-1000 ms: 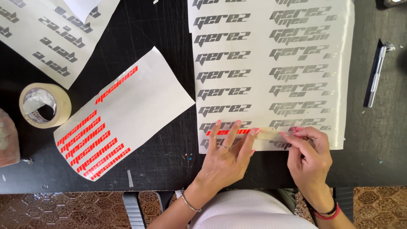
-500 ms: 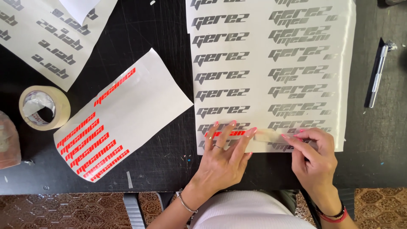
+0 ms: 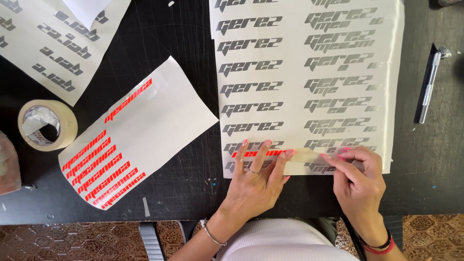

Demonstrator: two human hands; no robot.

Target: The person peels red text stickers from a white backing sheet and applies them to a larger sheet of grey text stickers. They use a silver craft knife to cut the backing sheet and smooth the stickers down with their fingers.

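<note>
A large white sheet of grey vinyl lettering (image 3: 309, 82) lies on the black table. Near its lower edge, a strip of translucent tape (image 3: 304, 155) carries a red lettering decal (image 3: 258, 153). My left hand (image 3: 253, 183) lies flat with its fingers spread, pressing the decal's left end onto the sheet. My right hand (image 3: 357, 179) pinches the strip's right end between thumb and fingers, low over the sheet.
A roll of masking tape (image 3: 47, 124) sits at the left. Beside it lies a white sheet with red lettering (image 3: 137, 130). Another grey-lettered sheet (image 3: 53, 43) is at top left. A craft knife (image 3: 429, 86) rests at the right. The table's front edge runs just below my hands.
My left hand has slid slightly left along the decal and spread flatter. The right hand has stayed on the strip's end.
</note>
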